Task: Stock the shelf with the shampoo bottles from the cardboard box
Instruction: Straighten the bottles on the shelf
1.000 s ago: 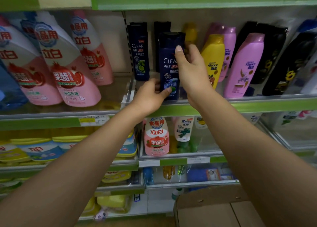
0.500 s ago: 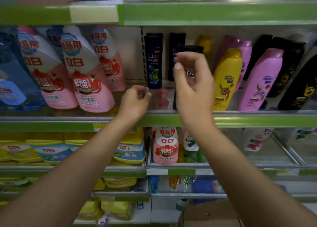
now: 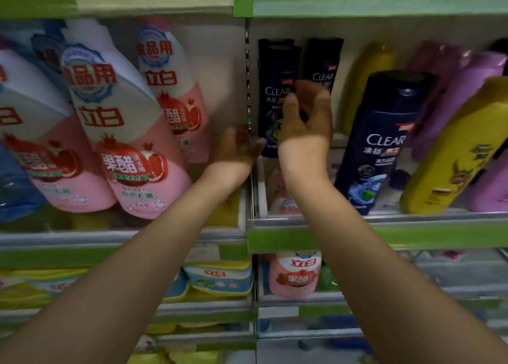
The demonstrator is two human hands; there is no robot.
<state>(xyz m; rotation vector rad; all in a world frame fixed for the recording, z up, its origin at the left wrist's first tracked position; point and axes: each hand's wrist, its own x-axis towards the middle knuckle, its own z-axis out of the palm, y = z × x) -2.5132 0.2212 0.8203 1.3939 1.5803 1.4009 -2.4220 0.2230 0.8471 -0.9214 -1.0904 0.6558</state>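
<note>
Scene: A person faces a shop shelf (image 3: 384,237) with both bare arms raised toward its middle tier, at the centre of the frame.

Left hand: The left hand (image 3: 236,149) sits centre frame with fingers loosely spread and nothing in it, just left of the upright divider between the two bays.

Right hand: The right hand (image 3: 305,116) is raised slightly higher, fingers and thumb loosely curved around empty air; it holds nothing, though blur softens the fingertips.

Shampoo bottle: A dark blue shampoo bottle (image 3: 382,143) stands on the shelf right of centre, just beside the right hand and not touched by it, its long axis nearly upright with the cap tipped a little to the right.

Key relation: The bottle lies to the right of both hands, and the right hand is clearly the nearer. Any straightening would likely fall to that hand, reaching sideways to the right.

Neighbours: Two more dark bottles (image 3: 277,88) stand at the back of the same bay, behind the hands. A yellow bottle (image 3: 453,154) leans close against the shampoo bottle's right side.

Left bay: Pink and white detergent bottles (image 3: 121,132) fill the left half of the frame.

Cardboard box: Not visible here.

Progress: With one bottle shelved and both hands free, the next bottle would presumably come from the box below.
</note>
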